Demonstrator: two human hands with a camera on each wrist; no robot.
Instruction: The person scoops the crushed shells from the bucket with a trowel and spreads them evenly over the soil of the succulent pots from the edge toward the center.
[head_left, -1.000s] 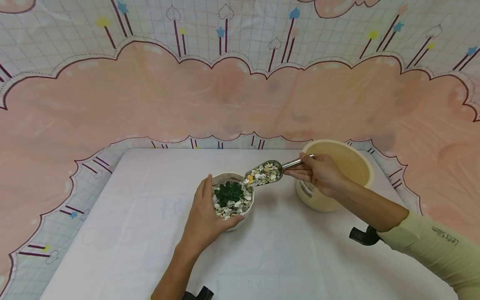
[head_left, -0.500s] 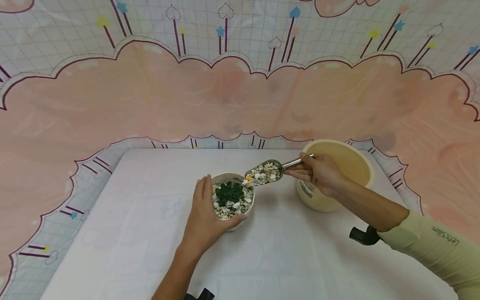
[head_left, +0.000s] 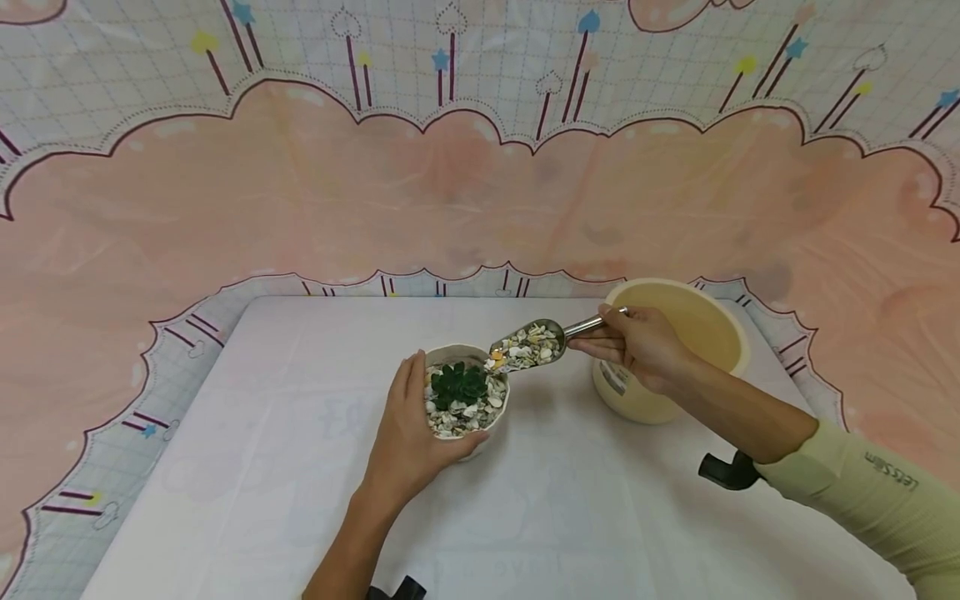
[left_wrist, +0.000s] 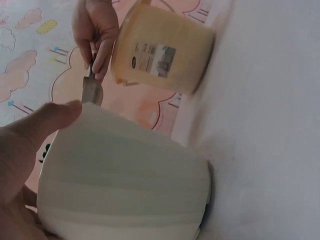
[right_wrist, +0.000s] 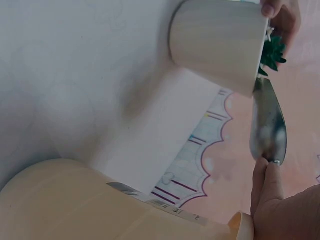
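My left hand (head_left: 405,437) grips a white plant pot (left_wrist: 125,175), fingers along its left side and thumb at the near rim. In the pot, a dark green succulent (head_left: 459,386) sits among pale pebbles (head_left: 457,427). With thumb and fingers, my right hand (head_left: 648,346) holds the handle of a metal scoop (right_wrist: 270,125). Mixed white, grey and yellow pebbles (head_left: 528,347) fill the scoop, which lies nearly level. Its tip overlaps the pot's right rim in the head view. The underside of the scoop shows in the right wrist view.
A cream bucket (left_wrist: 165,40) with a label stands on the white table (head_left: 262,500), just behind and below my right hand. Behind the table hangs a pink and white patterned cloth (head_left: 450,192). Black wrist mounts (head_left: 727,472) sit on both forearms.
Almost nothing differs. Both hands, the pot and the loaded scoop keep nearly the same places; the pot and left hand shift only very slightly.
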